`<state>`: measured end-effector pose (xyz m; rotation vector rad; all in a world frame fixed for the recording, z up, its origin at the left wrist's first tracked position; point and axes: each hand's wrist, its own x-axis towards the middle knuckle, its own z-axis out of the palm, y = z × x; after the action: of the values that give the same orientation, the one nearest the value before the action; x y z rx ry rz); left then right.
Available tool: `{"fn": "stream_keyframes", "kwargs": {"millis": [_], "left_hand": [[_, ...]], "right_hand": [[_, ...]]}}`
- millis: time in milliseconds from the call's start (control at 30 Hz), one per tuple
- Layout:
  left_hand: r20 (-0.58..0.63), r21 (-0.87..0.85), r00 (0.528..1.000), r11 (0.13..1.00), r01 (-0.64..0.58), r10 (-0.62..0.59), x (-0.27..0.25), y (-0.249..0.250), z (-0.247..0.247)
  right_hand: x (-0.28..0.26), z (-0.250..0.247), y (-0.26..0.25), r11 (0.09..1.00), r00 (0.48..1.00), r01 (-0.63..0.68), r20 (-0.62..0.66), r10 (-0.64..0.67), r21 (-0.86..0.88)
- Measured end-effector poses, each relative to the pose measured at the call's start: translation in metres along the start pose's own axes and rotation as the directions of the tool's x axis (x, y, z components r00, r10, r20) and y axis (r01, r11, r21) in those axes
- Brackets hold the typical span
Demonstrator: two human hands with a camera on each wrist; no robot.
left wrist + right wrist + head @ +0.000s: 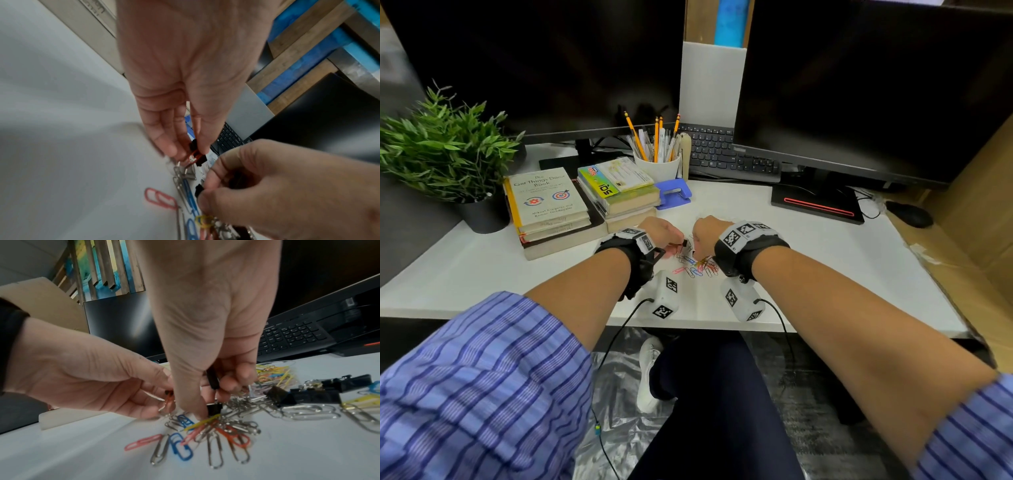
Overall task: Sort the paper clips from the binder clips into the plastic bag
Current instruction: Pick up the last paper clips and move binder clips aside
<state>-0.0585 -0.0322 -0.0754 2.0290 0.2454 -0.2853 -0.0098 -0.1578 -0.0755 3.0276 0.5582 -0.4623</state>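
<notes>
1. Nearest my body, the loose paper clips (185, 441) fan out on the white desk (825, 274) on the near side of the pile (697, 263): pink, blue, orange and plain steel ones, lying flat and overlapping.
2. At the pile itself, my right hand (710, 236) has its fingers curled. Its thumb presses down on a yellow clip (202, 421) beside a small black binder clip (214, 408), and a dark piece, probably another binder clip, sits tucked in its fingers.
3. Just left of the pile, my left hand (662, 233) pinches an orange clip (194, 155) with something black against it; it looks hooked onto neighbouring steel clips.
4. Right of the pile lie larger black binder clips (314, 394) and big silver paper clips.
5. Just beyond the pile, a clear container (273, 376) holds many coloured clips. I take it for the plastic bag, though I cannot tell for sure.
6. Risks as I judge them: the clips interlock, so lifting one may drag a chain and scatter it across the desk; a binder clip snagged on a paper clip could ride into the bag unnoticed; and with both hands crowding the pile, one may knock the other's pinch loose.
</notes>
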Motion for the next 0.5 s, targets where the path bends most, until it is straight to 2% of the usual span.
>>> {"fn": "stream_keyframes", "kwargs": {"millis": [133,233,500], "left_hand": [[-0.012,-0.076,1.000,0.997,-0.005,0.004,0.003,-0.003,0.001],[0.004,-0.051,0.999,0.998,-0.036,0.036,0.005,-0.005,0.005],[-0.158,0.062,0.981,0.993,-0.103,0.112,0.013,0.004,0.010]], "right_hand": [[-0.019,-0.001,-0.003,1.000,0.999,0.013,-0.041,-0.012,0.015],[-0.019,-0.001,0.002,0.999,0.999,0.027,-0.048,-0.026,0.022],[-0.015,-0.014,0.012,0.998,0.987,0.053,-0.150,-0.050,0.018]]}}
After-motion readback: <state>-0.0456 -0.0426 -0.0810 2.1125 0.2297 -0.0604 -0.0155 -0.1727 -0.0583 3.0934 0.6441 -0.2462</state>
